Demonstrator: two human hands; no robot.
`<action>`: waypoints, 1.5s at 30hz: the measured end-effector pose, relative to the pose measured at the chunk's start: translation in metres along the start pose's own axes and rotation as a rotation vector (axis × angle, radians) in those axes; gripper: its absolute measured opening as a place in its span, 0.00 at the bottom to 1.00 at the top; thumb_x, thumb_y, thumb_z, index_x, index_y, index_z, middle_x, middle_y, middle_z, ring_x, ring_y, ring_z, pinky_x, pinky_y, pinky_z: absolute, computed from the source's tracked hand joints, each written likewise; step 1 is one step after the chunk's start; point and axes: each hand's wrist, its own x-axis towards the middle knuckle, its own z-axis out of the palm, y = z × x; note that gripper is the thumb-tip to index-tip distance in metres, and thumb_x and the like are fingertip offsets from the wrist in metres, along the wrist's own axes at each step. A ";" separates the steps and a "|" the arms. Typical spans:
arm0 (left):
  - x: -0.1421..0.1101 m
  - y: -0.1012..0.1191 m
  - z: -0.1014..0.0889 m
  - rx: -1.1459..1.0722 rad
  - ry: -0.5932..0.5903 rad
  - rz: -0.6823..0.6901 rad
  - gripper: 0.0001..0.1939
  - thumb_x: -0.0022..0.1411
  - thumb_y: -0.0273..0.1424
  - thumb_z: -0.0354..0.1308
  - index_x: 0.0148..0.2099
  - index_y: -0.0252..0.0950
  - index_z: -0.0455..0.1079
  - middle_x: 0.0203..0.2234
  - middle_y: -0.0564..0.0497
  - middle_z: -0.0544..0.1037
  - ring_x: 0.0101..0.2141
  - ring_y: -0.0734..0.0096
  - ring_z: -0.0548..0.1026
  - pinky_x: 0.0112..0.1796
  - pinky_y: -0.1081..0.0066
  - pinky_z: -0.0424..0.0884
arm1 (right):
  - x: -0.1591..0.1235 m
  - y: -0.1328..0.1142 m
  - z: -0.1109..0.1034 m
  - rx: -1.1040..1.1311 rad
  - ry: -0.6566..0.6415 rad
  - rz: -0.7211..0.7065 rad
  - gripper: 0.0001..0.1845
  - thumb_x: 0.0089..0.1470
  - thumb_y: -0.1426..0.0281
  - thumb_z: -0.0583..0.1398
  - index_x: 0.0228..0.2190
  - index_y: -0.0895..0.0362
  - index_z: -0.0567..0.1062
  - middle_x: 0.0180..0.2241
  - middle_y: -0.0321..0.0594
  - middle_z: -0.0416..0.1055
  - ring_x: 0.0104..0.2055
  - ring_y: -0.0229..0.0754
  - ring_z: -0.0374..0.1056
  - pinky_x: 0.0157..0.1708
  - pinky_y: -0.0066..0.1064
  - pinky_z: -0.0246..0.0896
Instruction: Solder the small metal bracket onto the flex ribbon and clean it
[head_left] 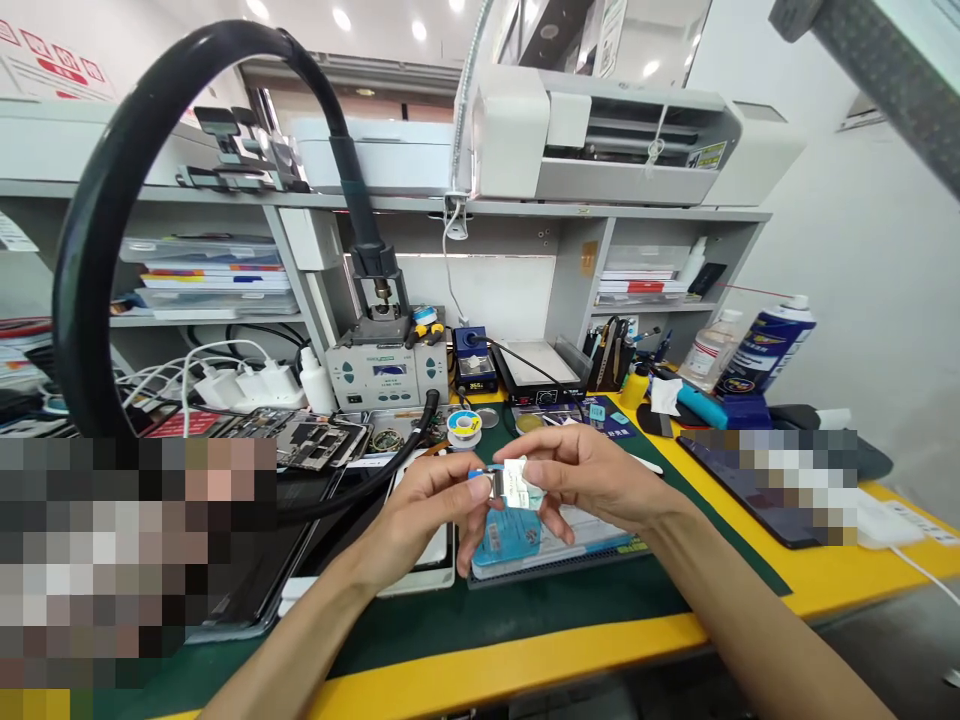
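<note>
Between my two hands, above the bench, is a small flat part [496, 483] with a dark and metallic end, a bit of blue and a white paper label [517, 486]. My left hand [431, 505] pinches the metallic end between thumb and fingers. At the labelled end, my right hand [589, 475] presses its thumb and fingers on the white label. The exact kind of part is too small to make out. Under my hands lies a flat clear plastic case [585, 540] with a blue sticker [510, 536], on the green mat [570, 610].
A grey rework station [386, 375] with a thick black hose [97, 200] stands behind. Solder wire [464, 428], a circuit board [315, 440] and a heating plate [536, 370] lie around. At right are a spray can [765, 345] and a dark tablet [750, 490].
</note>
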 end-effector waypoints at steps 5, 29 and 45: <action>-0.002 0.004 0.001 0.013 -0.048 -0.005 0.16 0.67 0.41 0.59 0.36 0.31 0.72 0.16 0.53 0.72 0.16 0.74 0.71 0.21 0.74 0.68 | 0.003 0.005 -0.002 0.093 -0.083 0.029 0.20 0.55 0.63 0.69 0.46 0.61 0.80 0.26 0.39 0.77 0.19 0.35 0.73 0.18 0.24 0.71; 0.007 0.005 0.006 -0.049 0.220 0.031 0.21 0.66 0.45 0.58 0.27 0.34 0.66 0.14 0.56 0.69 0.14 0.76 0.68 0.16 0.75 0.69 | 0.006 0.007 0.012 -0.143 0.158 -0.183 0.16 0.56 0.63 0.68 0.45 0.57 0.80 0.25 0.35 0.76 0.23 0.36 0.72 0.22 0.27 0.72; 0.007 0.004 0.003 0.162 0.331 0.050 0.22 0.64 0.47 0.60 0.25 0.36 0.66 0.13 0.58 0.67 0.14 0.77 0.67 0.16 0.76 0.64 | -0.004 0.007 0.021 -1.057 0.228 -0.426 0.13 0.61 0.63 0.63 0.45 0.55 0.80 0.35 0.40 0.80 0.30 0.38 0.69 0.28 0.28 0.63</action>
